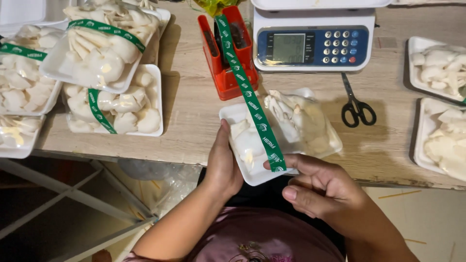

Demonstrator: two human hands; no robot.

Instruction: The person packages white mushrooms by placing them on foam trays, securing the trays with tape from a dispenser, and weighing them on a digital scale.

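Mushroom tray (252, 145) sits at the tabletop's (194, 116) near edge, our left hand (223, 165) clasping its side, our right hand (320, 187) pinching green tape (255, 109) across it. Banded trays (104, 48) wait far-left; unbanded trays (439, 65) remain right.

Scale (314, 41) top cut off; display unreadable

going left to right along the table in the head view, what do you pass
stacked mushroom trays → red tape dispenser → tray in hand → scissors → mushroom trays at the right edge
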